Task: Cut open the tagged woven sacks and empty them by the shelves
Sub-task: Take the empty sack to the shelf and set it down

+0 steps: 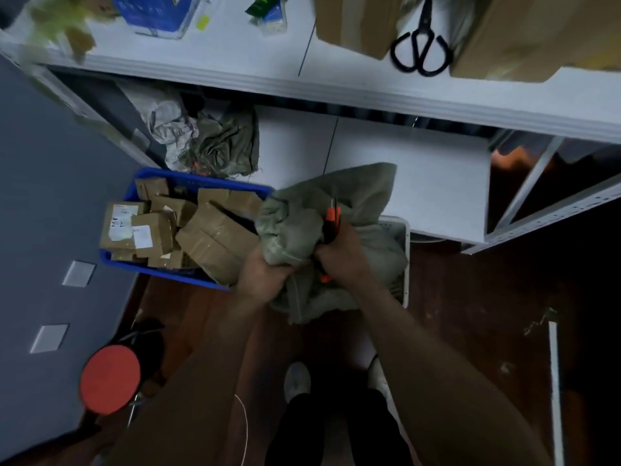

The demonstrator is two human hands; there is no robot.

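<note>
Gripping a bunched fold of the green woven sack (363, 190), the left hand (265, 274) has its fingers curled tight in the cloth. The right hand (339, 253) is clamped round an orange utility knife (332, 216) with sack fabric pinched against the handle. Whether the blade is out cannot be told. The sack hangs limp just right of the blue crate (208, 180), its edge overlapping the crate's near corner, above a white basket (405, 257). It looks slit and nearly drained, so the emptying step seems in hand. The next move probably calls for upending it with the knife kept clear. Cardboard parcels (215, 237) fill the crate, spent sacks (221, 142) lie crumpled just beyond it, and scissors (421, 45) rest well beyond.
</note>
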